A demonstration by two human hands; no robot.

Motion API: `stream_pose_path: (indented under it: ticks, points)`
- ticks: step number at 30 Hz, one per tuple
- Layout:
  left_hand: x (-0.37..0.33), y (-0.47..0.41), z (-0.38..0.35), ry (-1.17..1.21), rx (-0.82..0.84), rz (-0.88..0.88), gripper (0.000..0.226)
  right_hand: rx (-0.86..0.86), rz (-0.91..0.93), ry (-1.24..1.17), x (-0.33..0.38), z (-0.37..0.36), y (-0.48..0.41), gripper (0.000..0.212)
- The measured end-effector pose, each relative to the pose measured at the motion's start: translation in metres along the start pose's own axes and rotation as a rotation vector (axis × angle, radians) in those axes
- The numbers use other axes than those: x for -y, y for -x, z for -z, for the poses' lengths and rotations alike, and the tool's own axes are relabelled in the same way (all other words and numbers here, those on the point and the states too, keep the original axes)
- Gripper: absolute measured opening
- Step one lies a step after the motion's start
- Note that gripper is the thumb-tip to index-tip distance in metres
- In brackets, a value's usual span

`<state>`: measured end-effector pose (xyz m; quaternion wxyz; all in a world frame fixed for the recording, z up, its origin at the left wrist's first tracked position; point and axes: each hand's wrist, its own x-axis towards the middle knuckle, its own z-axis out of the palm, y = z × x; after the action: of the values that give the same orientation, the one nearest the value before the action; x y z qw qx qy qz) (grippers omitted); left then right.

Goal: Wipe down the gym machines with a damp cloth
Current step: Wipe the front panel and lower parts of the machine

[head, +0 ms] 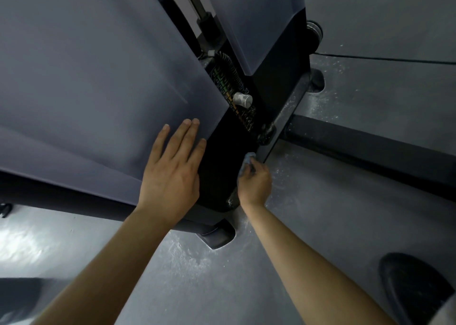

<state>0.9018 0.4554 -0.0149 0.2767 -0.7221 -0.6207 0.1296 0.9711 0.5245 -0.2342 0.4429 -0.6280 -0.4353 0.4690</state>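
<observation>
Two hands work at the foot of the weight-stack machine (278,60). I see the left hand (170,174) laid flat on the grey side panel (98,90), fingers straight and holding nothing. The right hand (255,185) curls round a bunched blue cloth (246,160), pressed to the near end of the dusty base rail (287,110), low by the floor (320,226) and just right of the panel. I judge the cloth soft, light and limp, best gripped as a wad in the palm with one fold facing the metal. The machine looks rigid and heavy, unlikely to shift under pressure. Most of the cloth is hidden inside the fist, so I cannot tell its dampness. Farther off, the numerals beside the selector pin (243,100) are unreadable, and the machine's top is cut off.
</observation>
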Motion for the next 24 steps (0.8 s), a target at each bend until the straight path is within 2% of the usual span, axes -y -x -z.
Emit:
stream_pose_path:
  ticks: [4,8,10,12,14,20,22,24]
  points:
    - [0.002,0.001,0.001,-0.007,-0.005,-0.006,0.056,0.002,-0.112,-0.024,0.028,0.0,0.0,0.03]
    - [0.003,0.0,0.001,0.003,-0.027,0.003,0.055,-0.041,0.188,-0.219,0.081,-0.003,0.029,0.03]
    - [0.005,0.0,0.001,0.009,-0.029,0.004,0.055,-0.009,0.341,-0.296,0.087,-0.003,0.037,0.031]
    - [0.004,0.001,0.001,0.014,-0.02,0.006,0.056,0.006,0.401,-0.324,0.077,-0.003,0.036,0.032]
    - [0.004,0.003,0.002,0.011,-0.013,0.003,0.057,0.003,0.34,-0.286,0.054,-0.004,0.03,0.033]
    - [0.008,0.01,0.005,0.015,0.002,-0.019,0.059,0.064,-0.099,-0.047,-0.007,0.003,0.007,0.028]
    - [0.008,0.011,0.005,0.016,0.0,-0.023,0.059,0.076,-0.161,-0.041,-0.001,0.002,0.006,0.03]
    - [0.008,0.011,0.005,0.016,-0.003,-0.02,0.058,0.059,-0.138,-0.107,0.022,-0.001,0.013,0.033]
